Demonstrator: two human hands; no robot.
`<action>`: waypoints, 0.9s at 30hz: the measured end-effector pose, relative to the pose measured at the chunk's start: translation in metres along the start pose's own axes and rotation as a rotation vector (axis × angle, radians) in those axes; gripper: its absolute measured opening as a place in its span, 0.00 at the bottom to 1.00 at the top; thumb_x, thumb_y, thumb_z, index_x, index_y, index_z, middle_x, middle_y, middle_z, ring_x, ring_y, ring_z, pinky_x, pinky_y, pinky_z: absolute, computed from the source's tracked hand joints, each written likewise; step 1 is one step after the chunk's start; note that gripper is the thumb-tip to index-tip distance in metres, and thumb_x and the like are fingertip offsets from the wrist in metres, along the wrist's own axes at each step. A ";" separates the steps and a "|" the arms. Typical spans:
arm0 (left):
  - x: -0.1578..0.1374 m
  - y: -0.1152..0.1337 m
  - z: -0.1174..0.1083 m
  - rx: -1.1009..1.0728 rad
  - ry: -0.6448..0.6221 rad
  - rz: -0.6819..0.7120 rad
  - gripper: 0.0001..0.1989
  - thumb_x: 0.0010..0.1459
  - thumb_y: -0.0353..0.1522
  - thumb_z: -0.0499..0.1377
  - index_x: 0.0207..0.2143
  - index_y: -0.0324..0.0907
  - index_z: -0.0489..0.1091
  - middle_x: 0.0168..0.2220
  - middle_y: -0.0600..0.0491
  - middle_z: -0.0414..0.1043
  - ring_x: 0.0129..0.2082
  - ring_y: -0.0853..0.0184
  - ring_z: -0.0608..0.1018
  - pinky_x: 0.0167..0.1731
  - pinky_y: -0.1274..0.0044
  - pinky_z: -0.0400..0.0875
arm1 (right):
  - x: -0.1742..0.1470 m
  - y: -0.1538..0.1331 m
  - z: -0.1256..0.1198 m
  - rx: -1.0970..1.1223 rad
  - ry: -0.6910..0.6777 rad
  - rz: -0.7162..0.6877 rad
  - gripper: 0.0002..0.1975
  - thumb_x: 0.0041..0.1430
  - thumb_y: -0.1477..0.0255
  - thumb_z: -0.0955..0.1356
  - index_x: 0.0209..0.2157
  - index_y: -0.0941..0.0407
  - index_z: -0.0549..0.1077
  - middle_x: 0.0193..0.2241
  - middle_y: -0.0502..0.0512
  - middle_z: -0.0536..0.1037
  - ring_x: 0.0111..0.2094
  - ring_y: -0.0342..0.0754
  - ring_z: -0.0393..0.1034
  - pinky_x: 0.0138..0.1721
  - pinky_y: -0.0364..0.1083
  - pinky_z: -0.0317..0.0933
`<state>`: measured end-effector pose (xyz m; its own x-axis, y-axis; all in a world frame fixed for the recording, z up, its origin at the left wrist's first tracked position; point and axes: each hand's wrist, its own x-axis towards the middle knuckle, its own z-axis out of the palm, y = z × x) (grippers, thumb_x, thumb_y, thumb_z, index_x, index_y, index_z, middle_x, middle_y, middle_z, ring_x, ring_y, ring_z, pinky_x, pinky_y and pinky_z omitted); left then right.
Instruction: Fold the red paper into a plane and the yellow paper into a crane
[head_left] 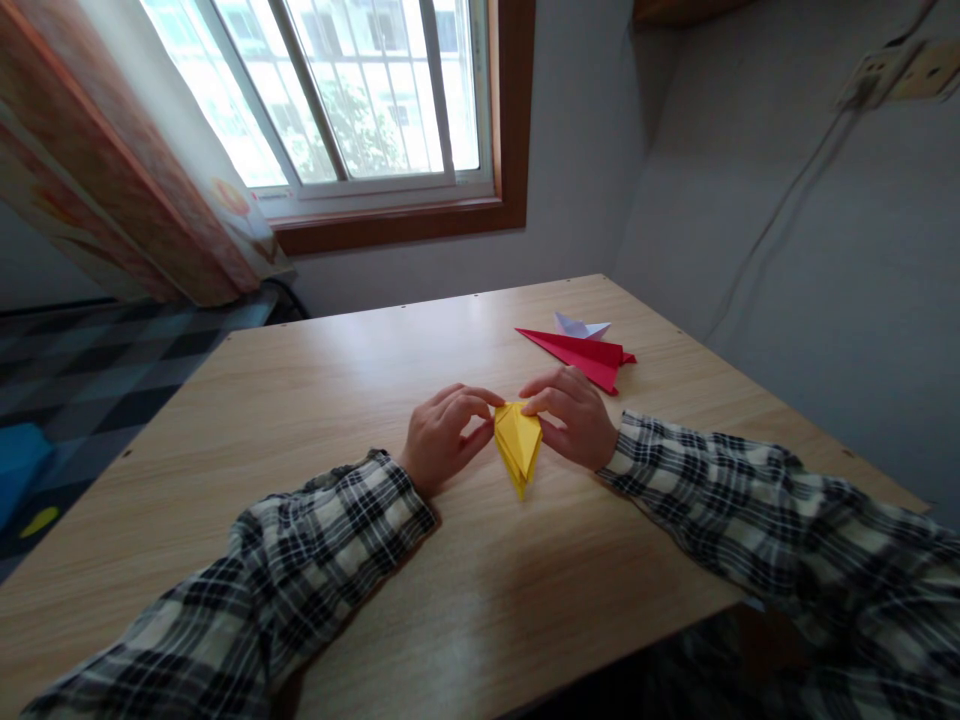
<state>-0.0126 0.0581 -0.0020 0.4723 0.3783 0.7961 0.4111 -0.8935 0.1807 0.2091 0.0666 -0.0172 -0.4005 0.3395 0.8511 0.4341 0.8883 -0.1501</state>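
Note:
A piece of folded yellow origami paper (519, 440) hangs between my two hands, just above the middle of the table. It is kite-shaped, with layered flaps and its narrow point toward me. My left hand (450, 432) pinches its upper left corner between thumb and fingers. At the upper right corner, my right hand (571, 415) grips it the same way, fingertips lying over the top edge. The fingers partly cover both upper corners. Just beyond my right hand lies a red paper plane (581, 354).
Behind the red plane sits a small white paper boat (582, 327). The wooden table (337, 380) reaches toward the window wall. A checkered cloth (97, 370) with a blue object (21, 465) on it is at left. A cord (780, 210) runs down the right wall.

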 end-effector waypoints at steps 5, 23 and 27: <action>-0.001 0.001 0.001 -0.037 -0.001 -0.033 0.06 0.61 0.29 0.61 0.39 0.43 0.66 0.38 0.50 0.80 0.36 0.67 0.81 0.37 0.74 0.76 | 0.001 -0.001 0.000 -0.014 -0.008 0.014 0.04 0.63 0.74 0.67 0.33 0.52 0.70 0.38 0.52 0.79 0.38 0.49 0.70 0.42 0.51 0.59; 0.000 0.003 -0.001 0.045 -0.103 -0.148 0.13 0.66 0.33 0.55 0.27 0.42 0.67 0.22 0.56 0.67 0.22 0.71 0.69 0.24 0.78 0.64 | 0.003 -0.001 0.000 0.040 -0.084 0.086 0.12 0.65 0.66 0.66 0.27 0.53 0.67 0.26 0.52 0.74 0.32 0.50 0.67 0.40 0.51 0.59; 0.002 0.006 -0.001 0.002 -0.125 -0.215 0.15 0.66 0.33 0.54 0.24 0.42 0.64 0.20 0.58 0.65 0.20 0.73 0.67 0.22 0.79 0.60 | 0.003 -0.001 0.001 0.119 -0.125 0.142 0.17 0.67 0.65 0.64 0.23 0.53 0.64 0.22 0.50 0.70 0.28 0.47 0.63 0.37 0.50 0.58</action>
<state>-0.0100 0.0536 0.0008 0.4668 0.5865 0.6619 0.5139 -0.7890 0.3367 0.2068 0.0670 -0.0150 -0.4422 0.4932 0.7491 0.3982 0.8563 -0.3288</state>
